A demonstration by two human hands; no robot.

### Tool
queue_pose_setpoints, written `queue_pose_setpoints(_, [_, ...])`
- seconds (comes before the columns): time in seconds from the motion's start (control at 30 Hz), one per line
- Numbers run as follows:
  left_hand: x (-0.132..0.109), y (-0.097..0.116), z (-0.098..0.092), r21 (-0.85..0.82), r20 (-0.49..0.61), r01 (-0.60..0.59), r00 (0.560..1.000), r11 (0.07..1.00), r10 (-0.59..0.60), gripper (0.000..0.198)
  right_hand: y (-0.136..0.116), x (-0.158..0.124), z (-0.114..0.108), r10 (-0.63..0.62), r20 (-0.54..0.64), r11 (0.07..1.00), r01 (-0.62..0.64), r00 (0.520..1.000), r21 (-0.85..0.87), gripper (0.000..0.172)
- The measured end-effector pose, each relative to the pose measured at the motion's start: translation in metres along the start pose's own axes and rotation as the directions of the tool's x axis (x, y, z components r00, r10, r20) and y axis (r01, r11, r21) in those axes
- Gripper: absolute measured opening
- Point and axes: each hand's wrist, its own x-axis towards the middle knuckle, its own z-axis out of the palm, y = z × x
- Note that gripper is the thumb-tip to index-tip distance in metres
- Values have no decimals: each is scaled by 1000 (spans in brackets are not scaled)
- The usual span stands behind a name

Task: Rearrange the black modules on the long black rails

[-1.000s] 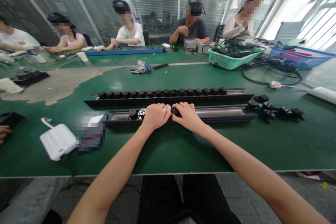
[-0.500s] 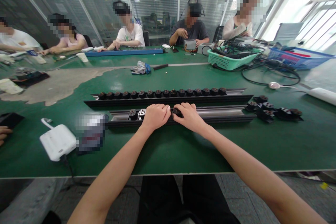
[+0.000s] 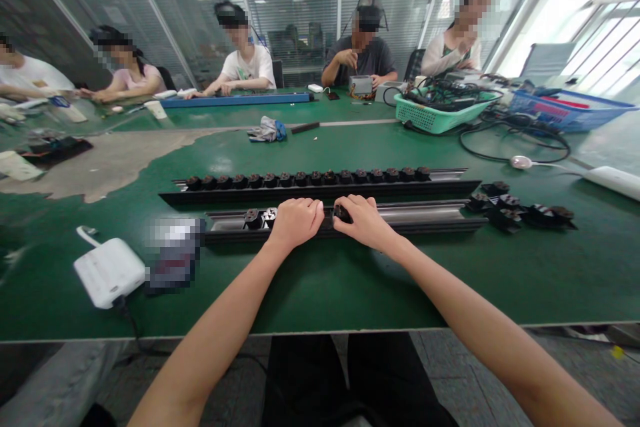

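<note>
Across the green table [image 3: 425,287] lies a near black rail [image 3: 425,228] with a silver channel inside. My left hand [image 3: 299,221] is closed over its middle, fingers curled across the far side; what lies beneath the palm is hidden. To its left, a black socket module [image 3: 253,218] sits in the channel, beside one with a pale, shiny face [image 3: 271,216]. My right hand [image 3: 364,220] grips another black socket module [image 3: 343,214] at the channel, thumb on the near side and fingers over the far side. A gap separates the two hands.
Behind is a second rail [image 3: 320,193] filled with a row of socket modules. Loose modules [image 3: 510,210] lie at the right. A white adapter [image 3: 110,271] and a blurred-out packet [image 3: 175,257] lie left. Farther back are a green basket [image 3: 430,115] of cables and several seated people.
My right hand has shifted slightly right with the socket module, widening the gap to my left hand. My left hand stays nearly still on the rail.
</note>
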Motion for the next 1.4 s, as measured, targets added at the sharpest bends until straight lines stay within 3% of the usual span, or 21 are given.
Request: queue_pose_setpoints(1.4, [-1, 0, 0, 12, -22, -2, 1000, 1000, 3, 44, 15, -1, -16, -27, 92, 999, 31, 995, -43, 21])
